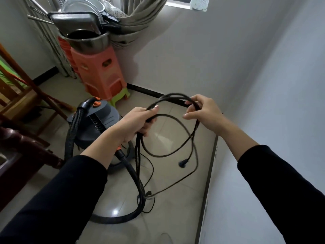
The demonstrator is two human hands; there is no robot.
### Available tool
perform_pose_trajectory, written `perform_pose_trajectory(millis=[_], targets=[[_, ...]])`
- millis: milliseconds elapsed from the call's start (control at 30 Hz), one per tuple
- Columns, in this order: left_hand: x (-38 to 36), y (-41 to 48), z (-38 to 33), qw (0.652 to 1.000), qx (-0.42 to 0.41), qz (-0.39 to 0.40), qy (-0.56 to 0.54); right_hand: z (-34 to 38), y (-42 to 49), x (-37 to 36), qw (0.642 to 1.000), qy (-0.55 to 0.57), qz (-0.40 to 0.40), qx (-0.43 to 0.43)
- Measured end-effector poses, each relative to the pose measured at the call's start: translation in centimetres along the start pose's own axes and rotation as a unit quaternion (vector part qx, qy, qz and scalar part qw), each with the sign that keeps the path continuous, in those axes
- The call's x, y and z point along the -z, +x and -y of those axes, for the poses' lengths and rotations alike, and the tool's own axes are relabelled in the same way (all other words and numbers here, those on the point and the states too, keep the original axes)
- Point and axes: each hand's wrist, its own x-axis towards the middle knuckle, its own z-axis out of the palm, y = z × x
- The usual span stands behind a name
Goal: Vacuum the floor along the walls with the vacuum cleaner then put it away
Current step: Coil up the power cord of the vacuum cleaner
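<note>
Black sleeves (70, 191): both forearms, foreground.
Left hand (139, 120): clenched round gathered loops of the power cord (173, 95).
Right hand (202, 111): fingers curled, pinching the top of the loops.
Cord: light, limp, likely to tangle; best held at the bundle. Plug (182, 164) dangles.
Vacuum cleaner (105, 118): on the floor beyond the left wrist, near the corner. Probably weighty; lift by the top handle.
Hose (70, 131): ribbed, springy.
Hidden: lower canister, behind the left arm. Where the cord enters is indistinct.

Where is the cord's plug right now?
Head view, centre: the plug dangles from the coiled cord below the left hand and right hand, just right of the vacuum cleaner.
</note>
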Motion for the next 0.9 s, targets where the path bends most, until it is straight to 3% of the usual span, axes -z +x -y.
perform_pose_trajectory(millis=[133, 233, 367, 433, 467, 533, 600, 767, 900], targets=[[-0.4, 0.5, 0.0, 0.994, -0.008, 0.022, 0.107, 0.8, 0.1, -0.8, 1.0, 0.019, 0.008, 0.002], [1.1, 0.3, 0.6, 0.994, -0.015, 0.037, 0.101, 1.3, 0.7, 0.1, 0.996, 0.034, -0.087, 0.004], [4.3, -1.0, 3.6, 0.988, -0.023, 0.02, 0.149, 1.8, 1.4, 3.7, 0.961, 0.121, -0.248, -0.012], [5.4, -1.6, 5.1, 0.991, -0.019, -0.013, 0.129, 1.4, 1.2, 4.5, 0.957, 0.118, -0.264, -0.015], [5.5, -1.7, 5.5, 0.995, -0.023, -0.028, 0.095, 1.2, 1.0, 4.4, 0.97, 0.093, -0.224, -0.016], [5.2, -1.3, 5.1, 0.998, -0.042, -0.035, 0.04, 1.4, 0.5, 2.9, 0.997, 0.0, -0.063, -0.046], [4.4, -0.6, 3.5, 0.997, -0.065, -0.018, 0.027, 1.5, 0.3, 0.9, 0.992, -0.076, 0.066, -0.079], [2.9, 0.5, -0.1, 0.992, -0.095, 0.031, 0.082, 2.1, 1.5, -2.9, 0.996, -0.033, 0.068, 0.056], [2.5, 0.5, -0.8, 0.994, -0.102, 0.019, 0.03, 1.6, 2.3, -4.1, 0.979, -0.025, 0.202, 0.029]])
